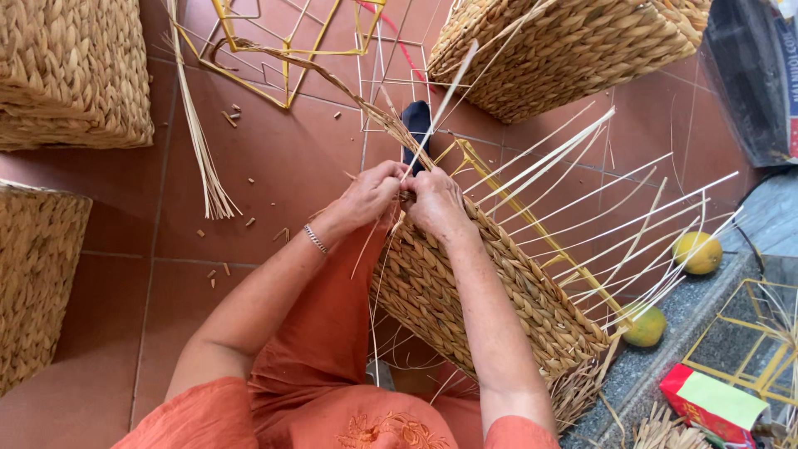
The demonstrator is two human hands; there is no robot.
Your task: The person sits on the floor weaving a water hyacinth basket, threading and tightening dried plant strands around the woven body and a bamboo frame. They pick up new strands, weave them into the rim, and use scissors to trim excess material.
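Note:
A half-woven straw basket on a yellow wire frame rests against my orange-clad leg. Pale loose reeds fan out from it to the right. My left hand, with a thin bracelet at the wrist, and my right hand meet at the basket's top corner. Both pinch a twisted straw strand that runs up and to the left across the floor.
Finished woven baskets stand at the top left, left edge and top right. A bare yellow wire frame lies on the red floor tiles. Two yellowish fruits and a red box sit on a grey step.

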